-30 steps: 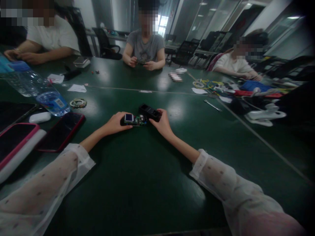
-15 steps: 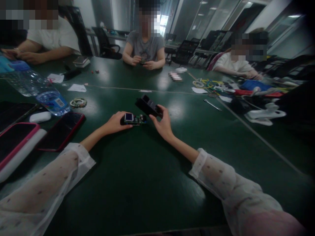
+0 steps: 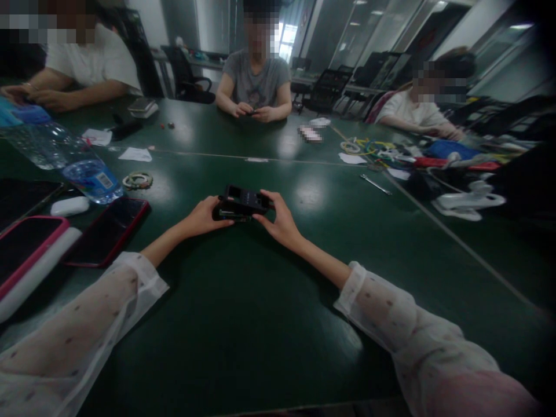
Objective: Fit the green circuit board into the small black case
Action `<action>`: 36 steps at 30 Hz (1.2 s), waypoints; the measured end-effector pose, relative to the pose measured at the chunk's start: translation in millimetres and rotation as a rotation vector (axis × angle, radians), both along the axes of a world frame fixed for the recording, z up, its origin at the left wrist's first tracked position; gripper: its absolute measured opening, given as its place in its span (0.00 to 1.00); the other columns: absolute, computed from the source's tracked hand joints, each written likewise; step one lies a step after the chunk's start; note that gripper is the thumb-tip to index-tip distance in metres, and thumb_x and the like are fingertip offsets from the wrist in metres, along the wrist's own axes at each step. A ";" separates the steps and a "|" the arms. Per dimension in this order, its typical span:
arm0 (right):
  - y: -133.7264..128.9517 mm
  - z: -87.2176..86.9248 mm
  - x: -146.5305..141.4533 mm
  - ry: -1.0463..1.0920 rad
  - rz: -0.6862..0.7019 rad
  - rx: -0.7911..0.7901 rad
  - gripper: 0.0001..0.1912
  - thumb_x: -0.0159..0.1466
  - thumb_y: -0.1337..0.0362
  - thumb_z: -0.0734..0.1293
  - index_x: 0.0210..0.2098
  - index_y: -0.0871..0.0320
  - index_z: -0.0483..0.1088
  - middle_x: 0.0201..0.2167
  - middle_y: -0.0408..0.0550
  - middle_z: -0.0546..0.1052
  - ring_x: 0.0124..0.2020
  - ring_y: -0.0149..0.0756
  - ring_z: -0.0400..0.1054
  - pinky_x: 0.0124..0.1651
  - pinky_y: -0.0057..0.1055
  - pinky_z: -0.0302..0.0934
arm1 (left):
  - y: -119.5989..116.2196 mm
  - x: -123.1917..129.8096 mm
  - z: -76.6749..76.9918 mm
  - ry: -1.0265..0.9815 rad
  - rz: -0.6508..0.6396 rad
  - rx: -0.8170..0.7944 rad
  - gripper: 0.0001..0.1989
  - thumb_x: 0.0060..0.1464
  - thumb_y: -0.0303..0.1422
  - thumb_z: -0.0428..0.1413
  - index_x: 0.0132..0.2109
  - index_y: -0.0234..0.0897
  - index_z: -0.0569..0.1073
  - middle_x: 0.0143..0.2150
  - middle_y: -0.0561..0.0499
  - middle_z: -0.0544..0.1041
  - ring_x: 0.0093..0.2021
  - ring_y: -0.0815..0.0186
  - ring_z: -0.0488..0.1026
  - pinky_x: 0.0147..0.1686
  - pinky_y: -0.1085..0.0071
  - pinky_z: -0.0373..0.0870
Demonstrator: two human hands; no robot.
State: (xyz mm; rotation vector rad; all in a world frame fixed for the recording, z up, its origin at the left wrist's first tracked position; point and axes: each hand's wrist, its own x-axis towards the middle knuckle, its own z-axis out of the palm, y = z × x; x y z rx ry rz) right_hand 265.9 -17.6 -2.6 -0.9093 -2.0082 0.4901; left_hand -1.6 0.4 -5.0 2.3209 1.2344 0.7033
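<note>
My left hand (image 3: 203, 216) is closed around the left end of a small circuit board (image 3: 234, 216), whose lower edge shows just above the table. Over the board lies a black plastic cover (image 3: 247, 198) with a square window, tilted a little, its left end near my left fingertips. My right hand (image 3: 278, 219) grips the right end of this cover between thumb and fingers. The board's screen and most of its parts are hidden beneath the cover. Whether the cover sits fully against the board I cannot tell.
To the left are a red-edged phone (image 3: 106, 231), a pink-cased phone (image 3: 30, 249), a white earphone case (image 3: 70, 205), a water bottle (image 3: 93, 179) and a bracelet (image 3: 138, 180). A wrench (image 3: 375, 184) and tangled cables (image 3: 369, 147) lie right. Several people sit around the green table (image 3: 269, 324).
My right hand has brought the black cover left and down over the circuit board, which hides its screen. My left hand has stayed in nearly the same place.
</note>
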 end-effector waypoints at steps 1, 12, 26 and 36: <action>0.0 0.2 0.0 -0.003 0.000 -0.005 0.31 0.64 0.59 0.68 0.63 0.47 0.54 0.58 0.52 0.65 0.60 0.48 0.62 0.61 0.52 0.65 | -0.2 0.1 0.4 -0.004 -0.003 -0.002 0.32 0.52 0.48 0.61 0.60 0.40 0.66 0.55 0.42 0.70 0.54 0.51 0.69 0.53 0.52 0.67; 4.9 -3.0 0.9 -0.122 0.038 0.019 0.32 0.64 0.62 0.67 0.65 0.48 0.52 0.58 0.53 0.66 0.59 0.47 0.64 0.61 0.54 0.63 | 1.2 -0.9 -4.0 -0.034 0.043 -0.041 0.38 0.48 0.51 0.62 0.60 0.38 0.64 0.56 0.39 0.70 0.54 0.49 0.70 0.53 0.50 0.67; 6.4 -4.9 -0.4 -0.216 0.101 -0.051 0.33 0.62 0.63 0.69 0.63 0.51 0.55 0.57 0.54 0.68 0.58 0.47 0.66 0.60 0.56 0.62 | -1.9 0.9 1.9 0.023 0.012 0.000 0.42 0.49 0.52 0.61 0.66 0.43 0.58 0.62 0.40 0.67 0.59 0.47 0.66 0.57 0.49 0.62; 5.9 -5.3 0.6 -0.237 0.098 -0.060 0.33 0.63 0.63 0.68 0.64 0.51 0.53 0.58 0.54 0.67 0.58 0.47 0.65 0.60 0.56 0.63 | -3.6 2.0 4.7 0.036 0.024 -0.018 0.41 0.50 0.53 0.61 0.66 0.43 0.58 0.62 0.41 0.67 0.59 0.47 0.66 0.57 0.49 0.63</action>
